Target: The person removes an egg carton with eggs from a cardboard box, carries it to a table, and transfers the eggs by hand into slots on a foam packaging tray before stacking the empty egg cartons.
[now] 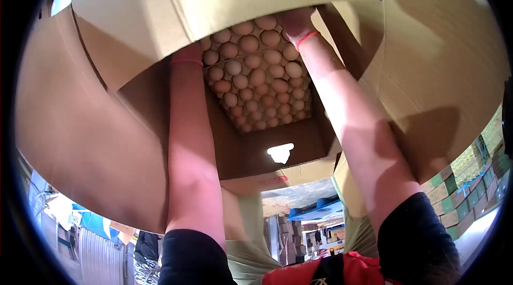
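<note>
Eggs (257,77) sit in moulded tray cells (242,59) inside the cardboard box (96,135), apparently being steadied between left hand (189,52) and right hand (296,22), whose grip I cannot tell in shadow, so moving calls for level support.

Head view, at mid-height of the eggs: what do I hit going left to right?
left cardboard flap → left forearm → eggs → right forearm → right cardboard flap
</note>
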`<state>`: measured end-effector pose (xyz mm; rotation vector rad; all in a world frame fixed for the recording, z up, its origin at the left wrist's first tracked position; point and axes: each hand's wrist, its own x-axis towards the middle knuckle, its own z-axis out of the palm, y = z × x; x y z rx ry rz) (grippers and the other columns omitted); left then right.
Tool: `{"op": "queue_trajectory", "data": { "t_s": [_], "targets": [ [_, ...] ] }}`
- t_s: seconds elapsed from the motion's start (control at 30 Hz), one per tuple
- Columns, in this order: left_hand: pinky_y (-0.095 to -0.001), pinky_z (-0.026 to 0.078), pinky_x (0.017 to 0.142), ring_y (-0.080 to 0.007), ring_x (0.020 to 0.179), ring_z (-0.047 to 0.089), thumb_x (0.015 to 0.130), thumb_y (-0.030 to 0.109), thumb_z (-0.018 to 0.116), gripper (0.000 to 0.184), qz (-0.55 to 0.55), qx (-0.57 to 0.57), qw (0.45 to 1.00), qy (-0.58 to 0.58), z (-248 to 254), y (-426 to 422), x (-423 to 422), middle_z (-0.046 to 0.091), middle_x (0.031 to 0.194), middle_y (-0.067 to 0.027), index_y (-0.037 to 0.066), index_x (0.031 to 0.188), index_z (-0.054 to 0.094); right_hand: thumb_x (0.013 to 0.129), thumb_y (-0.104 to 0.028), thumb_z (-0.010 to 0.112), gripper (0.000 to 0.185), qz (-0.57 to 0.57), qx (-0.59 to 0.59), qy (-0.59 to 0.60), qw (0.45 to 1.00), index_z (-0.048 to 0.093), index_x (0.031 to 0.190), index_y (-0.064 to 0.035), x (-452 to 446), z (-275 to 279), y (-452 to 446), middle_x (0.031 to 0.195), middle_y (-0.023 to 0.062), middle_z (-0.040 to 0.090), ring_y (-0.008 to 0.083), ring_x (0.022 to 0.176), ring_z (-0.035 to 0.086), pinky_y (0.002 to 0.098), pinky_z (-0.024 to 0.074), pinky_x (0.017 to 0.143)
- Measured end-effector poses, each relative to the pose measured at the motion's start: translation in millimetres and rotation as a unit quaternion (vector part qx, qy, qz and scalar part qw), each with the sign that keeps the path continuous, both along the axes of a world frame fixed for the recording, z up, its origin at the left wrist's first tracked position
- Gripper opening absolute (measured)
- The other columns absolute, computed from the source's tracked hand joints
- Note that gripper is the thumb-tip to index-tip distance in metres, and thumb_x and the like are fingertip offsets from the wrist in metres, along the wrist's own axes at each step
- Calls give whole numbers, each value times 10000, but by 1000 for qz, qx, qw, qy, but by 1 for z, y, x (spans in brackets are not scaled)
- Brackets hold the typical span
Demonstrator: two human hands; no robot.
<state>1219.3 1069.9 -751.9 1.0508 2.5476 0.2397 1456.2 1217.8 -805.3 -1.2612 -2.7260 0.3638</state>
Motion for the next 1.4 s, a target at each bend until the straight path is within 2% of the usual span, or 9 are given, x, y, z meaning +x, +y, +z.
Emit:
{"op": "queue_trajectory", "data": {
  "t_s": [0.17,0.27,0.37,0.5,0.67,0.87,1.0,1.13,1.4],
  "targets": [
    [-401,403,1057,-294,1247,512,1033,217,444,432,61,68,995,-42,32,12,10,521,1377,-190,-32,1387,450,918,-301,610,352,-118,-223,279,927,622,1189,-76,18,37,6,1179,96,660,292,1114,597,390,465,880],
    [-392,400,1061,-289,1255,505,1039,226,443,445,116,135,981,-82,60,16,27,510,1391,-186,-36,1399,439,887,-254,663,324,-35,-222,123,967,620,1129,-44,39,69,32,1135,117,664,312,1085,602,374,476,840],
    [-384,396,1065,-283,1262,498,1045,235,442,458,178,193,955,-138,100,16,54,499,1405,-182,-39,1411,427,806,-247,740,546,-285,-242,166,912,524,1227,27,4,174,-3,1153,221,626,379,1110,573,431,457,914],
    [-373,391,1070,-275,1272,490,1052,247,440,476,246,193,926,-212,153,-9,92,485,1423,-177,-44,1427,411,721,-321,811,896,-339,-243,185,890,377,1421,31,26,210,-41,1298,270,546,422,1237,486,457,367,1070],
    [-383,358,1119,-351,1324,458,1011,174,472,537,92,-58,980,-164,175,-102,124,422,1468,-262,-110,1448,340,765,-307,806,900,-328,-390,107,854,329,1421,82,113,217,-123,1304,323,542,441,1245,518,454,405,1071],
    [-375,338,1137,-390,1353,409,976,119,426,547,-201,-383,889,-153,158,-171,135,414,1457,-286,-109,1461,315,805,-184,712,817,-297,-587,-122,744,253,1435,59,154,221,-140,1193,263,606,364,1086,616,437,475,957],
    [-366,368,1111,-313,1331,442,1035,153,343,496,72,-201,877,-431,98,-217,125,414,1496,-214,-45,1489,327,927,-223,529,392,-434,-652,38,620,529,1251,-1,174,204,-121,1128,78,604,195,1020,557,337,460,913],
    [-363,374,1106,-290,1323,451,1049,170,320,487,352,-20,756,-552,92,-214,127,417,1502,-192,-26,1494,334,934,-243,529,425,-467,-646,92,597,499,1285,-5,199,173,-117,1182,84,567,201,1073,519,339,427,948],
    [-364,373,1107,-281,1320,454,1053,197,314,491,432,48,728,-531,51,-215,143,425,1498,-178,-19,1493,341,947,-283,531,497,-411,-625,141,649,440,1354,-12,178,94,-129,1291,95,492,211,1178,445,342,361,1017]
  ]
}}
